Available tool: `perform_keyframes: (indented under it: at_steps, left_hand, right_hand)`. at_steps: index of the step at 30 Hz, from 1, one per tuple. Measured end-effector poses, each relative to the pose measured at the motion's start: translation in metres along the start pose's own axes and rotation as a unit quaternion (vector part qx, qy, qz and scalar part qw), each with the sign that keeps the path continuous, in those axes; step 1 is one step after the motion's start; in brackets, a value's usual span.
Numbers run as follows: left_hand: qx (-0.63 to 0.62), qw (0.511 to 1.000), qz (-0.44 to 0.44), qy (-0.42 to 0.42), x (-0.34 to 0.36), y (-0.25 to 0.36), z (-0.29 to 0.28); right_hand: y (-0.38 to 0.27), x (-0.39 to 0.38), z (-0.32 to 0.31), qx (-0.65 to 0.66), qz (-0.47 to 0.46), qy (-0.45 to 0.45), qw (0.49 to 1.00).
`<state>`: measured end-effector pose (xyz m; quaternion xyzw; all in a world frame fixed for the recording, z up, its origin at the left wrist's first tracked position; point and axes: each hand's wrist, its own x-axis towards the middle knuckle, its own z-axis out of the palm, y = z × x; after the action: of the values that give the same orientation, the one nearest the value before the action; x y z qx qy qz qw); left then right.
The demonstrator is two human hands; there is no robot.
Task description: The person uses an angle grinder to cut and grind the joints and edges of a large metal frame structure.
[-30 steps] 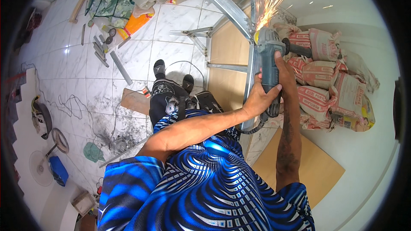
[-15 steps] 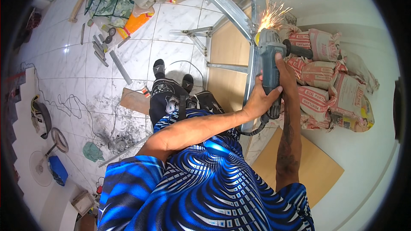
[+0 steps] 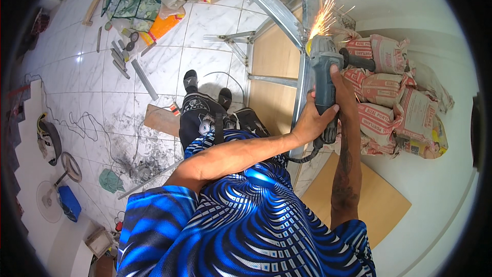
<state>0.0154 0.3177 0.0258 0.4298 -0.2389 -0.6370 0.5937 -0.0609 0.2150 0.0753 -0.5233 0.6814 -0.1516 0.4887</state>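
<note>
An angle grinder (image 3: 324, 74) with a dark blue-grey body is held in both hands, its disc against a welded metal frame (image 3: 277, 13). Bright sparks (image 3: 324, 19) fly up and away from the contact point. My left hand (image 3: 311, 119) wraps round the grinder's lower body from the left, thumb across it. Along the right side of the body, my right hand (image 3: 344, 90) grips it, thumb lying on top. The side handle (image 3: 360, 62) sticks out to the right with no hand on it. A black cord (image 3: 307, 157) leaves the grinder's rear end.
Stacked cement bags (image 3: 382, 90) stand right of the frame against the wall. A wooden board (image 3: 369, 200) lies below them. Left on the tiled floor are metal offcuts (image 3: 120, 59), a metal bar (image 3: 144, 80), a brown board (image 3: 161, 120) and loose cable (image 3: 87, 125). A fan (image 3: 51, 200) stands farther left.
The spray of sparks has grown longer and rises more steeply. Both hands and the grinder stay nearly in place.
</note>
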Motion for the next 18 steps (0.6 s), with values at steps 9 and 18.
perform_keyframes:
  at_steps: [9, 18]
  left_hand:
    - [-0.013, 1.0, -0.008, -0.001, 0.0, -0.002, 0.0]
    - [-0.024, 1.0, -0.009, -0.006, 0.001, 0.0, 0.001]
  right_hand:
    - [0.002, 0.001, 0.003, 0.03, 0.0, 0.02, 0.999]
    - [-0.009, -0.007, 0.002, 0.029, 0.02, -0.007, 0.999]
